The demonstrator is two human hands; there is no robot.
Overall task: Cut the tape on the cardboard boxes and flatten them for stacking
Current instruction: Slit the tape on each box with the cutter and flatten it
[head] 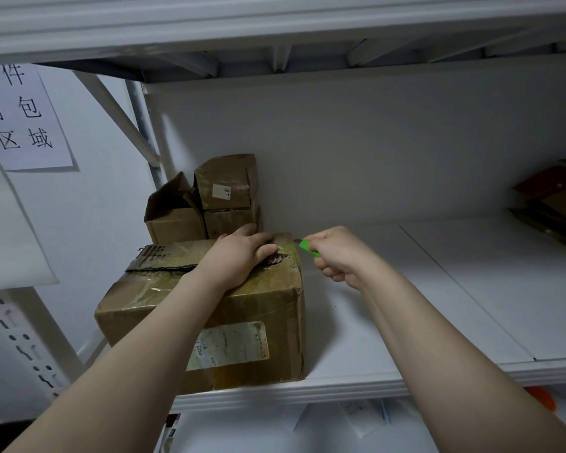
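While the left hand [239, 255] lies palm-down, fingers straight, on the large taped box [209, 308] at the left end of the shelf [422, 305], smaller boxes [206, 201] stand just behind at twelve o'clock. At three o'clock from that hand, the right hand [337, 255] curls round a green cutter [307, 248], tip just beside the box's far right corner; flattened cardboard [556, 204] lies well apart at two o'clock.

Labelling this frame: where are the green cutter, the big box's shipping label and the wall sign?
green cutter [308, 248], head view, on its handle.
shipping label [231, 344], head view, its middle.
wall sign [20, 116], head view, paper's middle.
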